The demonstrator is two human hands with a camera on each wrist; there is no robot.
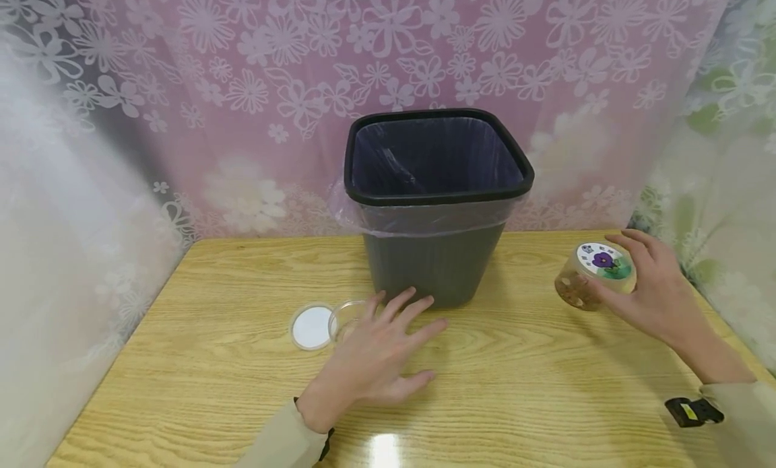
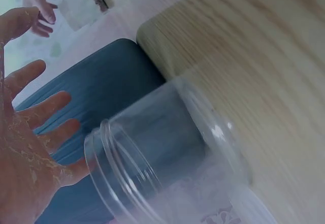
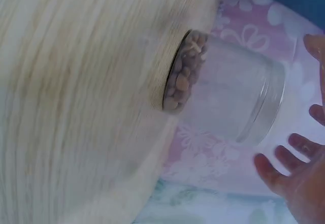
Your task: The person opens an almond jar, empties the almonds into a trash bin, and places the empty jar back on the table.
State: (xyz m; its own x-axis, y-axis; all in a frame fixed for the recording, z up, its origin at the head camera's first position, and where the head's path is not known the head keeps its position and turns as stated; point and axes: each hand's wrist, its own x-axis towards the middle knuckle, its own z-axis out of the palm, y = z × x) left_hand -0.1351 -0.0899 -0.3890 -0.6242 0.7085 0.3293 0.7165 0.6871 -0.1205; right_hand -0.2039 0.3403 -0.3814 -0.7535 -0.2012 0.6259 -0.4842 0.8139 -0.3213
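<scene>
Setting appears domestic; exact room cannot be determined. Evidence: pink floral curtain (image 1: pixel 291 64) at the rear, paler floral fabric (image 1: pixel 709 138) at both sides, wood-grain surface (image 1: pixel 515 387), household-type waste bin (image 1: pixel 430 269) fitted with a plastic liner (image 1: pixel 436 219), clear storage jar (image 3: pixel 223 89).

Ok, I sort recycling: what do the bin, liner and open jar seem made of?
Bin: probably matte plastic, given its dull gray wall. Liner: likely sheer plastic film; the bin shows through. Open jar: glossy clear plastic or glass; shiny, see-through walls don't settle which.
</scene>
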